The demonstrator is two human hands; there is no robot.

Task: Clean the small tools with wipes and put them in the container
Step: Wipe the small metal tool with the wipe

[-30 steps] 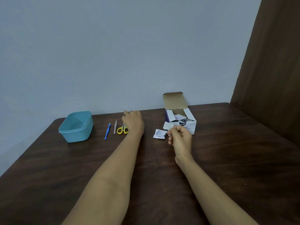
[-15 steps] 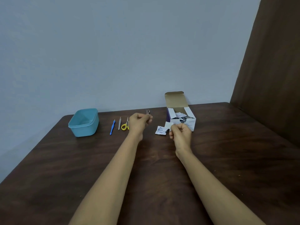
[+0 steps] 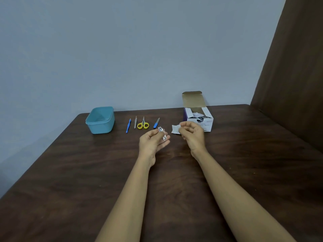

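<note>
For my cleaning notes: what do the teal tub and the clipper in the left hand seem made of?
The teal rectangular tub looks like matte plastic: even colour, rounded corners. The small silver clipper in the left hand is probably polished metal: it glints brightly.

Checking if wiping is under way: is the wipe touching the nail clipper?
Apart. The head view shows a clear gap between the wipe and the nail clipper.

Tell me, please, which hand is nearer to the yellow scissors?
Left. The left hand, holding a nail clipper, is just this side of the scissors and slightly right of them; the right hand, pinching a wipe, is farther right, by the open box.
</note>
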